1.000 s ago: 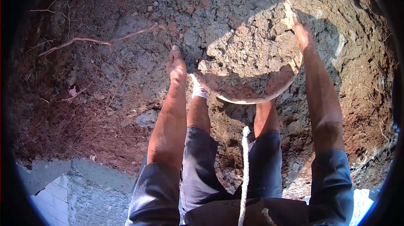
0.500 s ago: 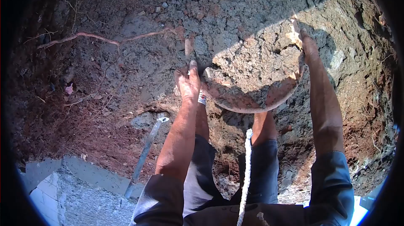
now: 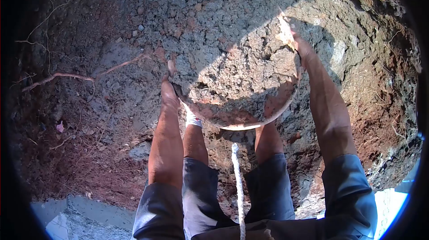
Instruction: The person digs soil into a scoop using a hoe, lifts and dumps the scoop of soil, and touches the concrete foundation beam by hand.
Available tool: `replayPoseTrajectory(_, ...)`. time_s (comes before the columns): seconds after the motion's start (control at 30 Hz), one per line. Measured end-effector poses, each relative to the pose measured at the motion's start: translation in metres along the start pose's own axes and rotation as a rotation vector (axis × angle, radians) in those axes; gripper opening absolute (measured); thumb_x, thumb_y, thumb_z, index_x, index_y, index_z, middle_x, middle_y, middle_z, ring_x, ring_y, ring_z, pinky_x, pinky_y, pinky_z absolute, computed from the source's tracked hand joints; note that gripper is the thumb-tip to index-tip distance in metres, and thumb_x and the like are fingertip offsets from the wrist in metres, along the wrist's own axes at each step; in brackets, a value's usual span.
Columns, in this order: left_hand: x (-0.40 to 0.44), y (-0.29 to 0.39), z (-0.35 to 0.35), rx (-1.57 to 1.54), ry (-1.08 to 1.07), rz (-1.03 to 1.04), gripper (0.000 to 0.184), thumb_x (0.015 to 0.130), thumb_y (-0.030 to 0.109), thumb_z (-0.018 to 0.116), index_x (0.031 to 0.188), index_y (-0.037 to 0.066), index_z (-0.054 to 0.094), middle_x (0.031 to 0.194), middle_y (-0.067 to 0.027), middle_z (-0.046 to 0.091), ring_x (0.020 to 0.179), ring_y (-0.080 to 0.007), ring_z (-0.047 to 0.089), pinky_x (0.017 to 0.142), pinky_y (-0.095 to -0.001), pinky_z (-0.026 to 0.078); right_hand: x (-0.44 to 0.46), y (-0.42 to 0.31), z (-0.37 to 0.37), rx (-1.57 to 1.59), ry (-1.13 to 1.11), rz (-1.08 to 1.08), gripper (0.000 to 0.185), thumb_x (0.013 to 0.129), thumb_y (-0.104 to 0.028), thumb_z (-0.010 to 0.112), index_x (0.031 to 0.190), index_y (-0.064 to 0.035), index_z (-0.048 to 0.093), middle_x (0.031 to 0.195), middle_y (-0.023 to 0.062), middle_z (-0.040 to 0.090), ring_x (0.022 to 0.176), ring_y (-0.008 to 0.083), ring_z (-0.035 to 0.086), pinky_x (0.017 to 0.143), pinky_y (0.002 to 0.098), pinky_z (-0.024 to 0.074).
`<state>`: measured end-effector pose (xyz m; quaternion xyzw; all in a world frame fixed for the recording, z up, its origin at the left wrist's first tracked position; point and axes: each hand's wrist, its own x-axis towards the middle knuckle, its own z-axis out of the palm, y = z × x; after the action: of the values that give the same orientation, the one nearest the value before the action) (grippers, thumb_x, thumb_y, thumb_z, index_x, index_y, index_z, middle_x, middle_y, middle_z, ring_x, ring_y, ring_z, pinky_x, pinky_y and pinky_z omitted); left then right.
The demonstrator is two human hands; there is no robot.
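Note:
A round, shallow pan [image 3: 232,119] heaped with crumbly grey-brown soil [image 3: 243,75] is in front of my legs, its curved rim nearest me. My left hand [image 3: 168,91] is at the pan's left edge, its fingers mostly hidden behind the rim. A short stub [image 3: 171,66], perhaps the end of a handle, shows just above that hand. On the far right side of the rim, my right hand [image 3: 304,49] grips the edge, fingers partly out of sight. Beside it is a pale, ragged scrap [image 3: 285,33].
Rough, clumpy earth [image 3: 111,92] surrounds me, with a long root [image 3: 67,75] on the left. A white rope [image 3: 238,182] hangs between my legs. Pale concrete-like slabs [image 3: 98,213] lie at the lower left.
My left hand has shifted from a raised-thumb hold to the pan's left edge. Pan and hands now appear farther left in view, and the metal pipe no longer shows.

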<state>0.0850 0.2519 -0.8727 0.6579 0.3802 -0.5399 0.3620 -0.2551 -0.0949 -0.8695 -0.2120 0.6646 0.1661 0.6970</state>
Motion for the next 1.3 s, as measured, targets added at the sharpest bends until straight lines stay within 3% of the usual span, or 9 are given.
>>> replayPoseTrajectory(0.17, -0.03, 0.012, 0.033, -0.107, 0.02, -0.02, 0.061, 0.092, 0.057, 0.036, 0.123, 0.007, 0.054, 0.114, -0.0125, 0.063, 0.102, -0.0286, 0.061, 0.088, -0.0417, 0.048, -0.042, 0.002, 0.052, -0.191, 0.592, -0.035, 0.09, 0.079, -0.071, 0.05, 0.13, 0.0024, 0.049, 0.136, 0.0233, 0.046, 0.128, 0.0302, 0.042, 0.103, 0.0409, 0.033)
replayPoseTrajectory(0.3, -0.017, -0.005, 0.024, -0.179, -0.094, 0.052, 0.063, 0.092, 0.058, 0.039, 0.129, 0.008, 0.05, 0.118, -0.0119, 0.061, 0.104, -0.0272, 0.059, 0.091, -0.0404, 0.047, -0.069, 0.012, 0.069, -0.52, 0.633, -0.072, 0.095, 0.078, -0.082, 0.029, 0.103, 0.0026, 0.066, 0.113, 0.0256, 0.06, 0.115, 0.036, 0.054, 0.097, 0.0389, 0.0388)
replayPoseTrajectory(0.33, -0.024, -0.007, 0.028, -0.22, -0.151, 0.087, 0.059, 0.092, 0.059, 0.039, 0.121, 0.01, 0.055, 0.099, -0.0095, 0.066, 0.087, -0.0248, 0.064, 0.075, -0.04, 0.052, -0.087, 0.008, 0.08, -0.548, 0.622, -0.039, 0.097, 0.077, -0.083, 0.027, 0.104, 0.002, 0.065, 0.114, 0.0257, 0.059, 0.115, 0.038, 0.052, 0.097, 0.0404, 0.0388)
replayPoseTrajectory(0.47, -0.082, -0.007, 0.032, -0.095, -0.088, 0.093, 0.052, 0.093, 0.055, 0.042, 0.119, 0.012, 0.058, 0.093, -0.0046, 0.064, 0.075, -0.0181, 0.058, 0.068, -0.034, 0.049, -0.115, 0.012, 0.087, -0.53, 0.481, -0.029, 0.095, 0.076, -0.082, 0.032, 0.117, -0.0007, 0.06, 0.122, 0.0251, 0.056, 0.12, 0.0375, 0.049, 0.102, 0.0415, 0.0361)
replayPoseTrajectory(0.5, -0.074, -0.016, 0.03, -0.164, -0.012, 0.091, 0.047, 0.093, 0.055, 0.039, 0.098, 0.014, 0.061, 0.064, -0.0017, 0.057, 0.054, -0.0196, 0.055, 0.047, -0.0346, 0.045, -0.115, 0.019, 0.085, -0.509, 0.463, -0.019, 0.096, 0.076, -0.082, 0.032, 0.119, -0.0012, 0.058, 0.124, 0.0249, 0.054, 0.121, 0.0381, 0.048, 0.103, 0.0413, 0.035)
replayPoseTrajectory(0.73, -0.137, 0.009, 0.02, -0.099, -0.032, 0.314, 0.051, 0.091, 0.054, 0.043, 0.112, 0.01, 0.06, 0.099, -0.0048, 0.065, 0.089, -0.0228, 0.06, 0.082, -0.0371, 0.048, -0.174, 0.042, 0.085, -0.252, 0.366, -0.111, 0.08, 0.08, -0.076, 0.039, 0.116, -0.0075, 0.061, 0.116, 0.0211, 0.06, 0.113, 0.0369, 0.054, 0.095, 0.0404, 0.0417)
replayPoseTrajectory(0.9, -0.269, 0.048, 0.054, 0.007, -0.303, 0.363, 0.062, 0.092, 0.054, 0.041, 0.129, 0.005, 0.049, 0.123, -0.0122, 0.054, 0.112, -0.0302, 0.052, 0.097, -0.0442, 0.041, -0.245, 0.064, 0.075, -0.085, 0.5, -0.507, 0.071, 0.083, -0.07, 0.039, 0.089, -0.0055, 0.068, 0.085, 0.0211, 0.066, 0.083, 0.0385, 0.063, 0.072, 0.0445, 0.0472)
replayPoseTrajectory(1.03, -0.362, 0.064, 0.102, 0.162, -0.562, 0.451, 0.065, 0.093, 0.053, 0.034, 0.137, 0.005, 0.039, 0.134, -0.0123, 0.048, 0.119, -0.0319, 0.049, 0.101, -0.045, 0.038, -0.339, 0.074, 0.042, 0.054, 0.458, -0.392, 0.086, 0.079, -0.078, 0.033, 0.097, -0.0018, 0.067, 0.099, 0.0266, 0.063, 0.1, 0.0396, 0.058, 0.086, 0.0451, 0.0434)
replayPoseTrajectory(1.3, -0.653, -0.006, 0.252, 0.556, -0.88, 0.581, 0.058, 0.096, 0.047, 0.036, 0.13, 0.0, 0.046, 0.124, -0.0115, 0.055, 0.112, -0.0274, 0.053, 0.096, -0.041, 0.041, -0.631, 0.166, -0.08, 0.452, 0.746, -0.52, 0.071, 0.085, -0.068, 0.04, 0.108, -0.0063, 0.066, 0.094, 0.021, 0.065, 0.083, 0.0378, 0.062, 0.075, 0.046, 0.0474)
